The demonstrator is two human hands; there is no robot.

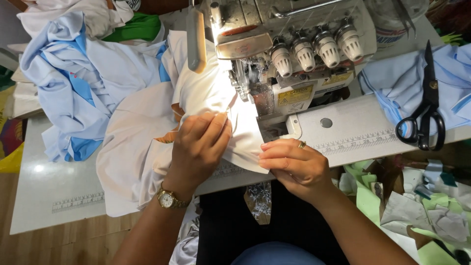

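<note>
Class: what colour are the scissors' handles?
Black; the scissors lie on the light blue cloth, seen in the head view.

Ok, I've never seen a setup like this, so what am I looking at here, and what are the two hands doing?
This is one view from a camera worn on the person's head, looking down at a white work table. The machine at the top is a sewing machine with four thread knobs and a bright lamp. Both hands press a piece of white cloth flat near its needle: the left hand, with a wristwatch, lies on top, and the right hand, with a ring, pinches the edge. A heap of light blue cloth lies at the left, black scissors at the right.
</note>
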